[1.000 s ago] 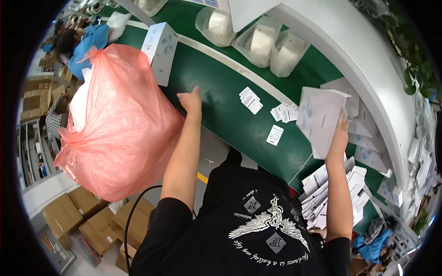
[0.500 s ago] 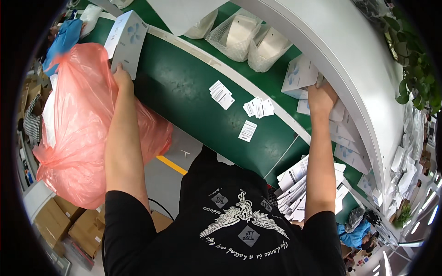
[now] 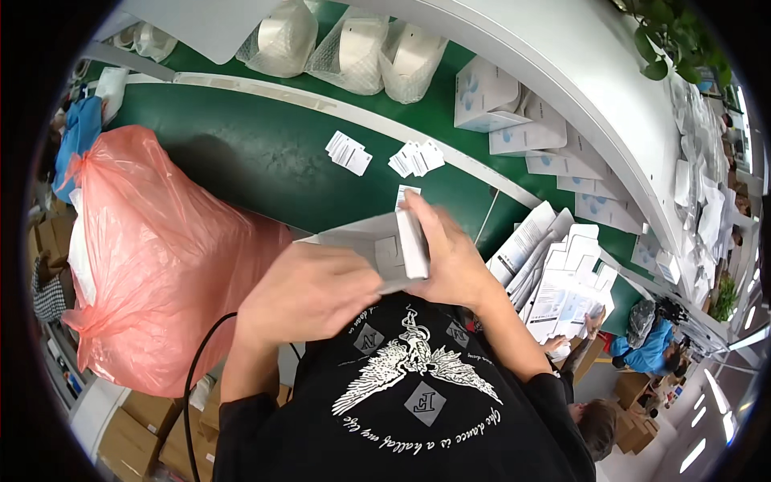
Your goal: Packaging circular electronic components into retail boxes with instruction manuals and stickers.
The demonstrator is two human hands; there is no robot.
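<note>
Close in front of my chest I hold a flat, unfolded white carton (image 3: 365, 245) with both hands. My left hand (image 3: 309, 293) grips its near left part from below. My right hand (image 3: 446, 253) clasps its right end, fingers over a folded flap (image 3: 412, 243). Beyond the hands runs a green conveyor belt (image 3: 257, 161) with small white cards (image 3: 349, 151) and another loose bunch of cards (image 3: 416, 158) lying on it.
A large pink plastic bag (image 3: 161, 257) full of waste stands at my left. Bubble-wrapped tape rolls (image 3: 353, 48) lie beyond the belt. Stacks of flat white cartons (image 3: 562, 281) sit at my right, more white boxes (image 3: 498, 104) on the far shelf. Another person in blue (image 3: 642, 349) works lower right.
Both arms were stretched out to the belt, left at a box by the bag, right at the carton stacks. Now both hands are drawn in at my chest, holding one flat carton.
</note>
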